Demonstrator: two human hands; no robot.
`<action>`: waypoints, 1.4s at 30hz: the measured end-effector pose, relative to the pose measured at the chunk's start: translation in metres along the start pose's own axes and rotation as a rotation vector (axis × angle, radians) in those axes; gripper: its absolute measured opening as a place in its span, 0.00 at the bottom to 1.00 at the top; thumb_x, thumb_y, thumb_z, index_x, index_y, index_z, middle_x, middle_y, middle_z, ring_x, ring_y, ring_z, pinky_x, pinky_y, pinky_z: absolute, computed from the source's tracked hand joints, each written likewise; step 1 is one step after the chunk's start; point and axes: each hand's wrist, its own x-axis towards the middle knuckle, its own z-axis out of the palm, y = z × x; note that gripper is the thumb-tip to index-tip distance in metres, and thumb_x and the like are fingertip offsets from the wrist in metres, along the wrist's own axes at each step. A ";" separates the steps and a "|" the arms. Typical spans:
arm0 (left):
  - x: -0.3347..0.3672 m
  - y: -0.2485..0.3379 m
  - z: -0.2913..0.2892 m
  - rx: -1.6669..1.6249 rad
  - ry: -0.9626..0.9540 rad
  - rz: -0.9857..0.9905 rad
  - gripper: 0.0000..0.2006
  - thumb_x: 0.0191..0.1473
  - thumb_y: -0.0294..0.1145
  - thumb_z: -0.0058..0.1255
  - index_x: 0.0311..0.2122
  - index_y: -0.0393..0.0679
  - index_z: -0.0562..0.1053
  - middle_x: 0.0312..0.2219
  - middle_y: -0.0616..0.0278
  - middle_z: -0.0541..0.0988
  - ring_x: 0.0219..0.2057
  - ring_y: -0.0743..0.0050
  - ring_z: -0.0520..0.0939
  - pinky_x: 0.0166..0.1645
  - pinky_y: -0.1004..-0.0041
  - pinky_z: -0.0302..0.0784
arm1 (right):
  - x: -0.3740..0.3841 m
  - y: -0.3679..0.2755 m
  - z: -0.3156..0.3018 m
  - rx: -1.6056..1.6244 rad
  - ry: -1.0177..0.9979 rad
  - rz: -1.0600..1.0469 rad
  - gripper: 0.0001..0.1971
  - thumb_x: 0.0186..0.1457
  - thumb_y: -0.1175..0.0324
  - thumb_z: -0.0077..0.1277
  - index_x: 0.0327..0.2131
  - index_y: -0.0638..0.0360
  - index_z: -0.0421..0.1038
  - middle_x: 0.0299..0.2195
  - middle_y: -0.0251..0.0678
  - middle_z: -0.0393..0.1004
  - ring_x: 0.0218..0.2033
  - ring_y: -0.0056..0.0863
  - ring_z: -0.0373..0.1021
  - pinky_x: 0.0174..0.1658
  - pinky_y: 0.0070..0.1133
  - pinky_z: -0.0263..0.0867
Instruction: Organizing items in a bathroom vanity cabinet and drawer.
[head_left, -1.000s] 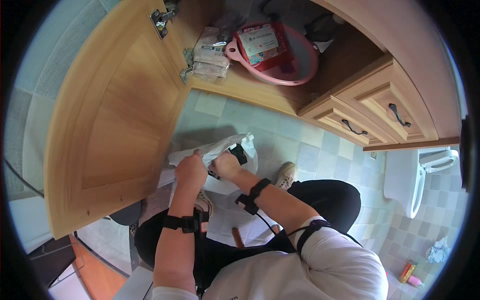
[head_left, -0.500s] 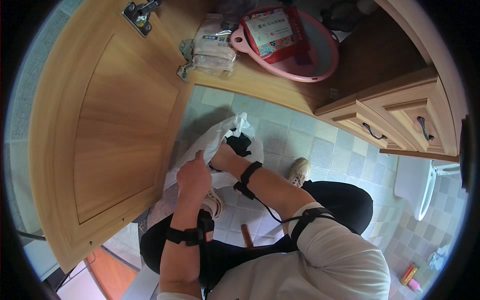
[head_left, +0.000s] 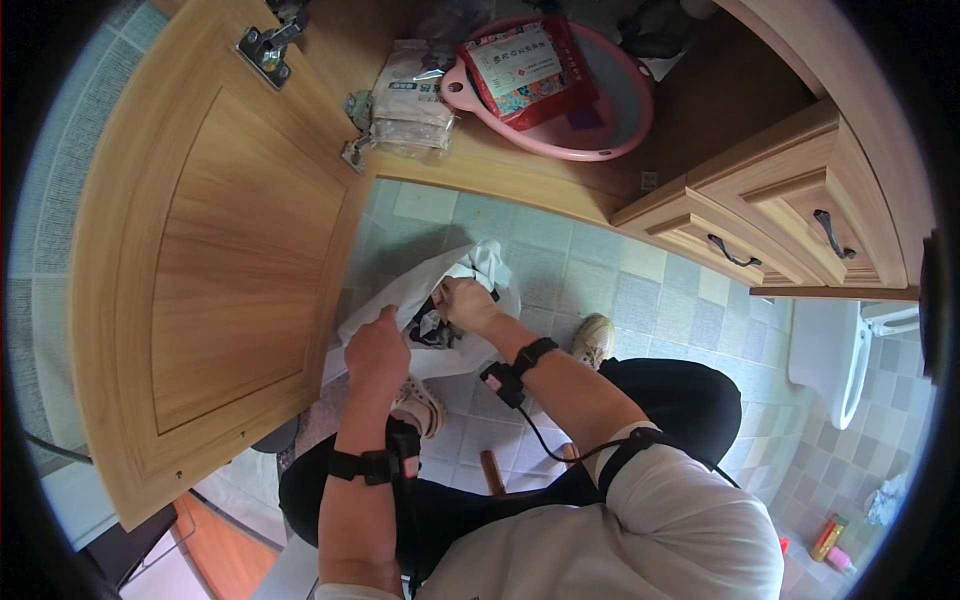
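Observation:
A white plastic bag (head_left: 425, 288) sits on the tiled floor in front of an open wooden cabinet. My left hand (head_left: 375, 350) pinches the bag's near rim on the left. The bag's rim on the right is gripped by my right hand (head_left: 465, 303), beside a bunched white knot of plastic (head_left: 490, 262). Dark contents (head_left: 432, 325) show in the bag's mouth between my two hands. Both wrists wear black straps.
The open cabinet door (head_left: 215, 250) swings out on the left. Inside the cabinet lie a pink basin (head_left: 620, 125) with a red packet (head_left: 525, 70) and a stack of wrapped packs (head_left: 410, 100). Drawers (head_left: 760, 225) stand at right, a white toilet (head_left: 830, 350) beyond.
The view has tilted so the cabinet sits higher. My hands stay on the bag; the right hand has shifted down onto the bag's rim near the knot.

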 end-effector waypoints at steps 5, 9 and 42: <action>0.000 -0.001 -0.001 0.007 -0.028 -0.019 0.19 0.53 0.30 0.46 0.52 0.45 0.70 0.35 0.43 0.80 0.40 0.44 0.81 0.44 0.54 0.76 | -0.011 0.000 -0.006 1.274 -0.226 0.332 0.07 0.44 0.74 0.51 0.30 0.62 0.69 0.28 0.42 0.75 0.34 0.38 0.75 0.40 0.31 0.70; 0.001 -0.001 0.000 0.004 -0.027 0.004 0.19 0.53 0.30 0.46 0.52 0.44 0.69 0.35 0.43 0.80 0.40 0.44 0.81 0.44 0.53 0.76 | -0.018 -0.013 0.000 1.747 -0.158 0.519 0.11 0.46 0.74 0.49 0.36 0.64 0.70 0.40 0.40 0.74 0.40 0.36 0.73 0.48 0.36 0.70; 0.003 0.005 -0.002 0.024 -0.026 0.014 0.20 0.52 0.32 0.51 0.52 0.47 0.69 0.35 0.44 0.80 0.40 0.45 0.81 0.43 0.54 0.76 | -0.007 0.015 0.028 0.269 -0.077 0.515 0.33 0.56 0.38 0.44 0.36 0.66 0.74 0.37 0.52 0.77 0.34 0.56 0.73 0.41 0.38 0.69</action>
